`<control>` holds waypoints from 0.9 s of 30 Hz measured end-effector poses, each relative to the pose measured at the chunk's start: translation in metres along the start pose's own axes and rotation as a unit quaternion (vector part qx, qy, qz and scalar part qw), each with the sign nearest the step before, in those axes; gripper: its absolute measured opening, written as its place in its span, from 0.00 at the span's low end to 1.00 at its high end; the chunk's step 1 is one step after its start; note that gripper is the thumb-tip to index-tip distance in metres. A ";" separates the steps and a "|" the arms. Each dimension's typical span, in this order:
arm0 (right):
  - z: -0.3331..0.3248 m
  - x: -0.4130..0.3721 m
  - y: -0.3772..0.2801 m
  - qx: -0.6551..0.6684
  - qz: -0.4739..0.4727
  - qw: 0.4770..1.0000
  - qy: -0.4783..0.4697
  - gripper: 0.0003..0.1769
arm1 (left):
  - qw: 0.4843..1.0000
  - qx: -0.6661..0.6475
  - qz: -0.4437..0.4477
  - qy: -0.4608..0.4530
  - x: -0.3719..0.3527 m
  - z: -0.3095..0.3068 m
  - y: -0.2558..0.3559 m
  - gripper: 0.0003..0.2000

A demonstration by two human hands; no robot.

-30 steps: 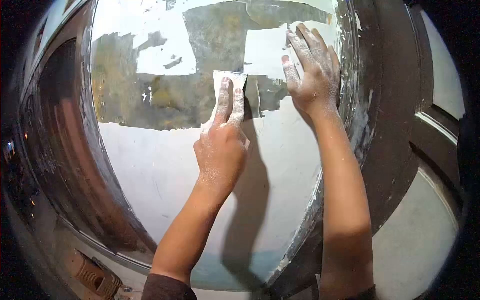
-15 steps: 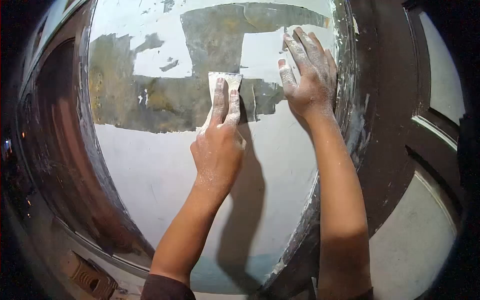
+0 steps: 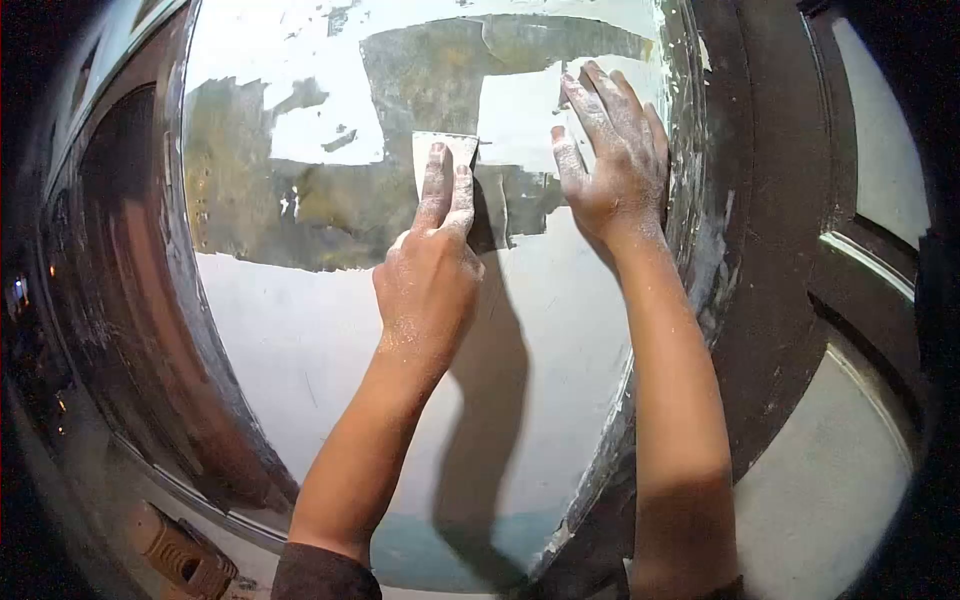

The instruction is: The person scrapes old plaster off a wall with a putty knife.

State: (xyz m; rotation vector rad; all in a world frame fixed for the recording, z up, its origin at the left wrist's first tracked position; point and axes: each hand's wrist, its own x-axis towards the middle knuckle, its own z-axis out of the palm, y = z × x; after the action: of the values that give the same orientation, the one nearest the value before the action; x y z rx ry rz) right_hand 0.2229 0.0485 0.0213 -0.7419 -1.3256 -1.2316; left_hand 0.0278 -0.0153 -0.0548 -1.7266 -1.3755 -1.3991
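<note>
A scraper (image 3: 450, 148), dusted white, lies against the panel (image 3: 330, 330) with its straight edge pointing up. My left hand (image 3: 430, 265) is closed around it, two fingers stretched along the blade and the rest curled under, where the handle is hidden. White powder coats the fingers of both hands. My right hand (image 3: 615, 150) rests open on the panel's upper right, fingers spread and thumb out to the left. Around the blade, grey-brown bare patches (image 3: 290, 225) with ragged edges break up the white coating (image 3: 325, 120).
A worn frame (image 3: 690, 200) with flaking white bits borders the panel on the right, and dark woodwork with pale insets (image 3: 830, 480) lies beyond it. Reddish-brown panelling (image 3: 150, 330) stands at left. A brown ridged object (image 3: 185, 555) sits low at the left.
The scraper in my left hand has slid a little upward over the bare patch. My right hand keeps its place on the panel, while the whole view has shifted slightly.
</note>
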 end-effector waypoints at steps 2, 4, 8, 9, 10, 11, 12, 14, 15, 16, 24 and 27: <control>-0.003 0.002 -0.001 0.010 -0.002 1.000 -0.001 0.28 | 1.000 0.001 0.011 0.015 0.001 0.002 -0.003 0.29; -0.001 0.001 -0.001 0.007 -0.003 1.000 0.005 0.28 | 1.000 -0.001 0.018 0.018 0.004 0.001 -0.005 0.26; -0.003 0.001 -0.001 0.010 -0.002 1.000 0.005 0.28 | 1.000 -0.009 0.014 0.021 0.010 -0.004 -0.001 0.22; -0.004 0.001 -0.002 0.012 -0.002 1.000 0.004 0.28 | 0.999 -0.007 0.020 0.031 0.012 -0.005 -0.001 0.23; -0.005 0.001 -0.002 0.010 0.002 1.000 -0.002 0.29 | 0.999 -0.006 0.023 0.035 0.015 -0.006 0.000 0.23; -0.006 0.002 -0.002 0.008 0.002 1.000 -0.006 0.29 | 1.000 0.012 0.025 0.010 0.019 -0.009 0.001 0.28; -0.007 0.001 -0.004 0.009 0.012 1.000 -0.006 0.30 | 0.999 0.031 0.027 -0.015 0.023 -0.011 0.002 0.35; -0.006 -0.002 -0.004 0.019 0.011 1.000 -0.008 0.30 | 0.999 0.011 0.047 0.012 0.026 -0.008 -0.001 0.35; -0.006 0.000 -0.003 0.027 0.010 1.000 -0.006 0.30 | 0.999 0.012 0.042 0.009 0.032 -0.009 0.002 0.34; -0.007 0.002 -0.003 0.025 0.011 1.000 -0.008 0.30 | 0.998 0.007 0.055 0.027 0.035 -0.009 0.002 0.34; -0.009 0.001 -0.006 0.026 0.022 0.999 -0.017 0.30 | 0.999 -0.008 0.036 0.021 0.056 -0.020 0.013 0.26; -0.008 0.001 -0.005 0.023 0.021 0.999 -0.014 0.29 | 0.999 0.016 0.044 0.014 0.062 -0.021 0.010 0.26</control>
State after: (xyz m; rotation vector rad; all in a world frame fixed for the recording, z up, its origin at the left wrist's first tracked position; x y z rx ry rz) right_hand 0.2199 0.0393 0.0201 -0.7531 -1.3504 -1.1561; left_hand 0.0253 -0.0133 0.0117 -1.7181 -1.2837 -1.3409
